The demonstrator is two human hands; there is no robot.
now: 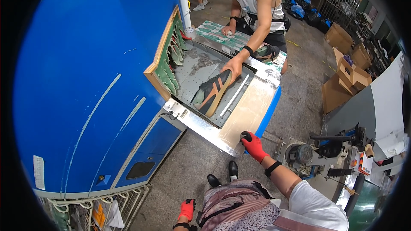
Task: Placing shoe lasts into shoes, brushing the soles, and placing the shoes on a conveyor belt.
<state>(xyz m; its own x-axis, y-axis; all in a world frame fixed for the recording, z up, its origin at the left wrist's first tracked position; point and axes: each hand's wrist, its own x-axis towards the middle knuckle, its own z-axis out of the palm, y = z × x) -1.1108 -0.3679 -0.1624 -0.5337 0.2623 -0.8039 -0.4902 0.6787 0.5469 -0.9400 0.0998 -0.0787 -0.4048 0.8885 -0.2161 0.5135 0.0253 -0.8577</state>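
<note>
My right hand (253, 144), in a red glove, rests on the near corner of the shiny metal ledge (246, 117) around a conveyor's outlet, holding nothing. My left hand (186, 209), also in a red glove, hangs low by my hip with its fingers curled and nothing in it. On the perforated grey belt (192, 75) lies a dark shoe with orange stripes (212, 92). A co-worker across the ledge has a bare hand (233, 66) on that shoe's heel end. A white strip (234, 96) lies beside the shoe.
A big blue machine housing (85, 81) fills the left, with green flaps (171, 60) at its wooden-framed mouth. Another shoe (266, 52) sits by the co-worker. A motor-driven machine (325, 152) stands at my right. Cardboard boxes (351, 72) sit further right on the concrete floor.
</note>
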